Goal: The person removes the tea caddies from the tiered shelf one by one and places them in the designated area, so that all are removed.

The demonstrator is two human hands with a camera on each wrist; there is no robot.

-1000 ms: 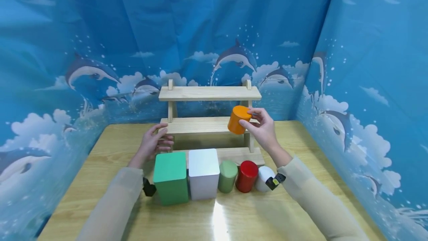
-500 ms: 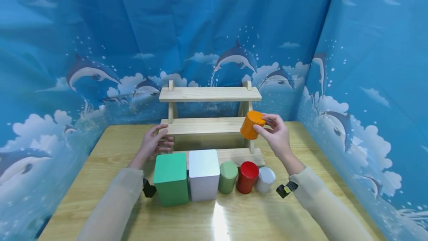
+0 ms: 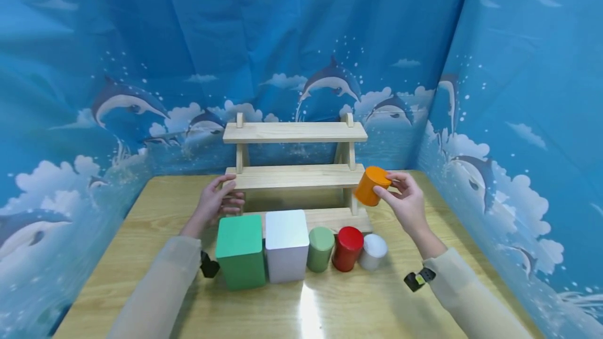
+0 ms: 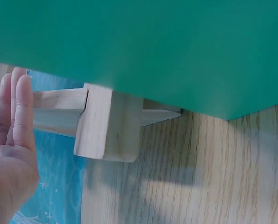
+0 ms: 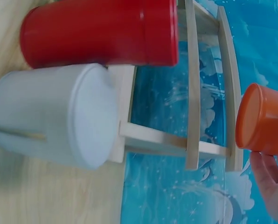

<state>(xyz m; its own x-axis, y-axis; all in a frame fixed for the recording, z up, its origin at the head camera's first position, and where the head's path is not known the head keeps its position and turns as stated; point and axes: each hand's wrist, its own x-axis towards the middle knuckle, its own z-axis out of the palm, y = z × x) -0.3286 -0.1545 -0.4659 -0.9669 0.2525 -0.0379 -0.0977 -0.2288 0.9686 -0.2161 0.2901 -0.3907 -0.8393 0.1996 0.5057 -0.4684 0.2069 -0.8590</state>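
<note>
My right hand (image 3: 406,202) pinches an orange cylindrical tin (image 3: 372,186) between thumb and fingers. The tin is tilted, held in the air by the right end of the middle shelf of a three-tier wooden stand (image 3: 297,177). In the right wrist view the orange tin (image 5: 265,120) shows one round end. My left hand (image 3: 218,202) lies at the left end of the middle shelf, its fingertips at the board. From the left wrist, the fingers (image 4: 23,112) look straight and close together; the thumb is hidden there.
A row stands before the stand: green box (image 3: 240,252), white box (image 3: 287,247), light green tin (image 3: 321,250), red tin (image 3: 348,249) and white tin (image 3: 373,251). The boxes partly cover the lowest shelf. Blue dolphin-print curtains (image 3: 282,41) enclose the wooden table (image 3: 264,313).
My right hand has carried the orange tin rightward and down, from in front of the middle shelf to past its right end. The left hand has stayed in place.
</note>
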